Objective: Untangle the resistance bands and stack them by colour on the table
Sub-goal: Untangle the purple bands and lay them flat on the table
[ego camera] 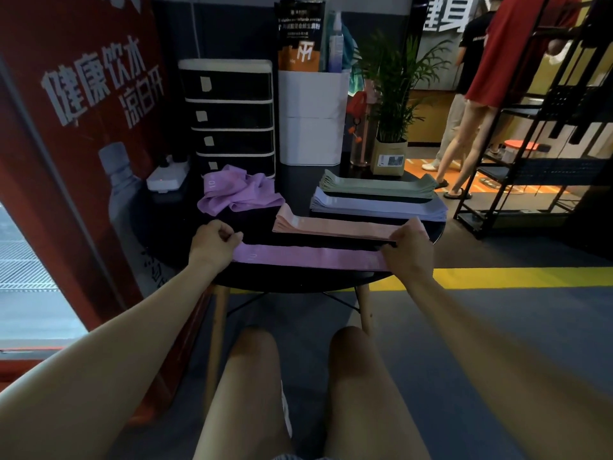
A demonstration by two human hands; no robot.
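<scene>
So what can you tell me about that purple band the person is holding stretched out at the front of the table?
The purple band is a flat, wide strip of soft, matte, stretchy-looking material, light violet, with a small pale "10" printed near its left end. It lies straight and flat along the near edge of the round black table. The left hand pinches its left end and the right hand grips its right end. It lies just in front of the pink stack.
</scene>
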